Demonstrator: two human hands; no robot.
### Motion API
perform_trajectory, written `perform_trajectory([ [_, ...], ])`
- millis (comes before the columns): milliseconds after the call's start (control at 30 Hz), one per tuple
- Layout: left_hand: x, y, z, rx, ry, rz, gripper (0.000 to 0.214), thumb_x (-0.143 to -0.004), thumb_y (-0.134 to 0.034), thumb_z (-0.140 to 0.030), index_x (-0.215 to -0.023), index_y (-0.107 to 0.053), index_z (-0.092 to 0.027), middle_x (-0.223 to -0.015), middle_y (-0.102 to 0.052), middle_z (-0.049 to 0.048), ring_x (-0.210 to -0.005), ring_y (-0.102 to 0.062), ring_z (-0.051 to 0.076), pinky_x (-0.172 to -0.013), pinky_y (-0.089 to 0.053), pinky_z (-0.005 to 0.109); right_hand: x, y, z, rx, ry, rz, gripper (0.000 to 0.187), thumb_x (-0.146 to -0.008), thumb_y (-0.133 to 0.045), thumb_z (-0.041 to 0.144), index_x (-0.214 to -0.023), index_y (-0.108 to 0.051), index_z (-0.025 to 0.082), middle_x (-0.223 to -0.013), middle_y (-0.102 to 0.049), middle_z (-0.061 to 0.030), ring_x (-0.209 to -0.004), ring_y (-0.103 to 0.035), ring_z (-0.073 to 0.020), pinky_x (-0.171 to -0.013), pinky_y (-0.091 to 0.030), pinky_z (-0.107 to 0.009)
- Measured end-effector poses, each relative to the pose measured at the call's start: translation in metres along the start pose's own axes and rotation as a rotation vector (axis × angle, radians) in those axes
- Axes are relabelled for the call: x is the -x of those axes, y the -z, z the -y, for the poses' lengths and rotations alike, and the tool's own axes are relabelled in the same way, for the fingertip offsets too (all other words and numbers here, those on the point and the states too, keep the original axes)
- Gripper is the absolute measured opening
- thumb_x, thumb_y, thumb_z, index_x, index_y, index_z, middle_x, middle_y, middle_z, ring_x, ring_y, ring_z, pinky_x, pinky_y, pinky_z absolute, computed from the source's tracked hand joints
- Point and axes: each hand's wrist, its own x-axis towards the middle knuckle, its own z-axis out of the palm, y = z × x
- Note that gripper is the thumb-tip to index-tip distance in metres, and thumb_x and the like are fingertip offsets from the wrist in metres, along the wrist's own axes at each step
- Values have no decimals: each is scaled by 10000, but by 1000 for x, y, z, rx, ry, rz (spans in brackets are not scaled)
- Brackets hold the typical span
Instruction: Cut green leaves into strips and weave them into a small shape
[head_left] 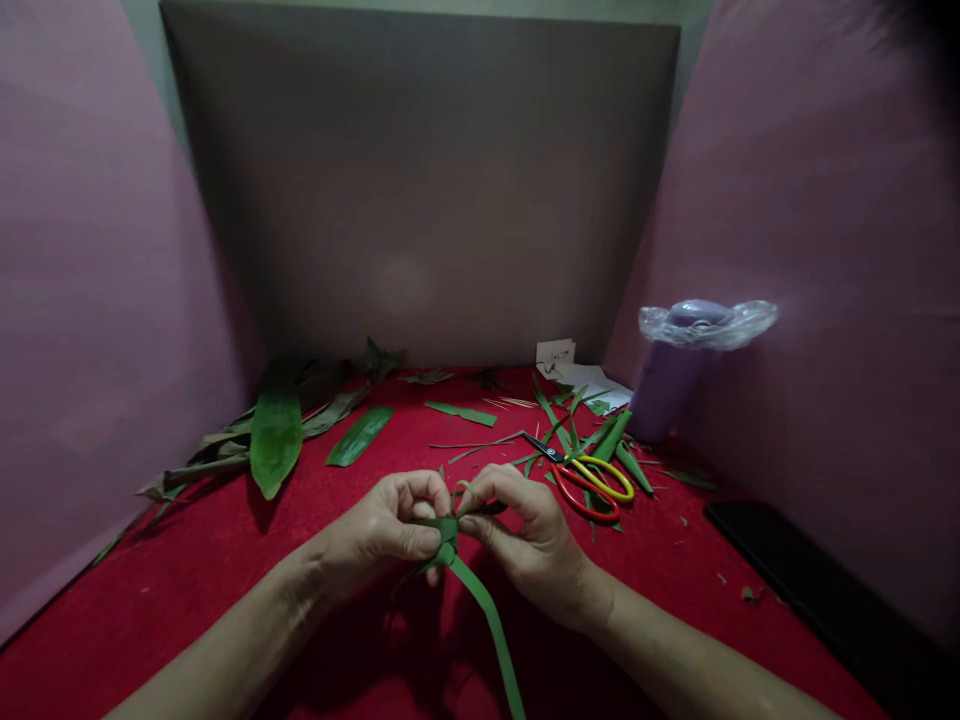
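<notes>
My left hand (394,518) pinches a small woven piece of green leaf strips (448,535) between thumb and fingers, above the red cloth. A long leaf strip (491,620) hangs from the woven piece and curves down toward the bottom of the view. My right hand (525,530) is closed, thumb against forefinger, on a thin leaf strip (466,490) that loops up at the weave's right side. The two hands almost meet. Just beyond my right hand lie scissors (581,480) with one red and one yellow handle, dark blades pointing away to the left.
Broad leaves (276,435) lie at the left, with cut leaf pieces (360,436) nearer the middle. Leaf scraps (611,440) surround the scissors. Behind them are white papers (592,383) and a purple tumbler (667,385) topped with clear plastic. A black flat object (795,560) lies at right.
</notes>
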Motion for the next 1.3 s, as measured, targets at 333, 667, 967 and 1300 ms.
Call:
perform_trajectory([
  [333, -1, -4, -1, -51, 89, -15, 216, -604, -739, -161, -765, -599, -129, -532, -639, 11, -431, -561, 94, -441, -398, 167, 0, -1, -1, -4, 21, -88, 96, -779, -562, 110, -727, -574, 189, -706, -586, -5, -687, -522, -149, -682, -404, -290],
  [667, 0, -4, 1, -19, 121, -3, 166, -600, -728, -121, -717, -611, -133, -539, -635, 10, -439, -578, 107, -437, -409, 178, -3, 1, -1, -30, 15, -71, 113, -764, -554, 86, -715, -584, 183, -684, -585, -2, -671, -536, -141, -658, -427, -273],
  [967, 2, 3, -9, -16, -15, -40, 170, -592, -757, -156, -718, -643, -150, -708, -661, 38, -495, -580, 115, -471, -455, 215, -12, 13, -15, -69, -40, -97, 52, -779, -593, 132, -794, -625, 170, -757, -633, -15, -714, -573, -137, -685, -451, -257],
  [1300, -1, 2, -11, -61, -108, -78, 157, -611, -749, -189, -722, -649, -140, -598, -648, 22, -496, -559, 111, -513, -434, 215, -14, 9, -25, -205, -191, -111, 33, -757, -601, 178, -727, -604, 164, -640, -570, 14, -594, -509, -113, -579, -421, -234],
])
